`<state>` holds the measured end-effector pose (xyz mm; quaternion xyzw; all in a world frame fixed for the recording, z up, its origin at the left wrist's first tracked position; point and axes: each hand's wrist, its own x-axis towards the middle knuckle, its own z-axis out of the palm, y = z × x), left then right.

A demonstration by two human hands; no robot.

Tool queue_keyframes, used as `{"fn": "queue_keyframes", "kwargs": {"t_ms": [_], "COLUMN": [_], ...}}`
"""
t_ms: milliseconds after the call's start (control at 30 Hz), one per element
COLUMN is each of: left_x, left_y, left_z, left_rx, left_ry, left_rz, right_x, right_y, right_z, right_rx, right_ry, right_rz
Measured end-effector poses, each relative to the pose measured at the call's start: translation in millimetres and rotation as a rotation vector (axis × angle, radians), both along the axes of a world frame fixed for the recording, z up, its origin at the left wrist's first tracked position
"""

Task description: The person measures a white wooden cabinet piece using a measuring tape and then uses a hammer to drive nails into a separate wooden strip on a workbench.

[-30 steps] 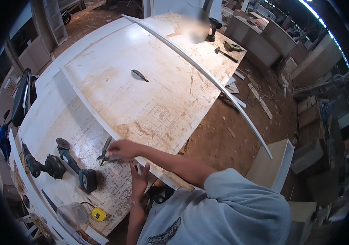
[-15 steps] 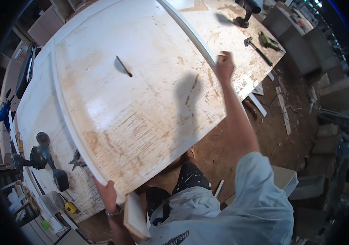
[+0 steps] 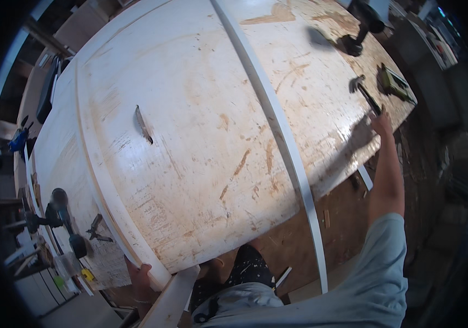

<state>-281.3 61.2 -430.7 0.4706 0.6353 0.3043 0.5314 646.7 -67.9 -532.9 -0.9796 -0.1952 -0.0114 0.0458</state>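
My left hand (image 3: pixel 140 273) is closed around the near end of a long white strip (image 3: pixel 108 191) on the worktable's left part. Next to that hand, a short white board (image 3: pixel 175 295) juts out past the table's front edge. At the right, my right hand (image 3: pixel 381 121) has its fingers round the handle end of a claw hammer (image 3: pixel 366 97), whose head lies toward the table's middle. A second long white strip (image 3: pixel 277 117) crosses the table, its near end sticking out over the front edge.
The scuffed white worktable (image 3: pixel 206 164) bears a thin dark blade-like piece (image 3: pixel 143 126). Beyond the hammer are an olive-green tool (image 3: pixel 395 85) and a black power tool (image 3: pixel 361 30). Cordless drills (image 3: pixel 67 224), pliers (image 3: pixel 98 228) and a yellow tape measure (image 3: pixel 87 274) lie at the left.
My right hand has let go of the right-hand white strip and moved right onto the hammer's handle. My left hand stays at the left strip's near end. The view has shifted.
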Motion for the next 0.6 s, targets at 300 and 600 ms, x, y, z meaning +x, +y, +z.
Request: {"fn": "queue_keyframes", "kwargs": {"t_ms": [300, 600], "left_x": [-14.9, -40.8], "left_y": [9.5, 33.5], "left_z": [-0.9, -2.4], "left_rx": [0.04, 0.2], "left_ry": [0.224, 0.113], "left_rz": [-0.117, -0.019], "right_x": [-57.4, -546.0], "right_y": [41.7, 36.6], "right_z": [-45.7, 130.0], "right_rx": [0.25, 0.478], "right_ry": [0.116, 1.301], "right_rz": [0.236, 0.498]}}
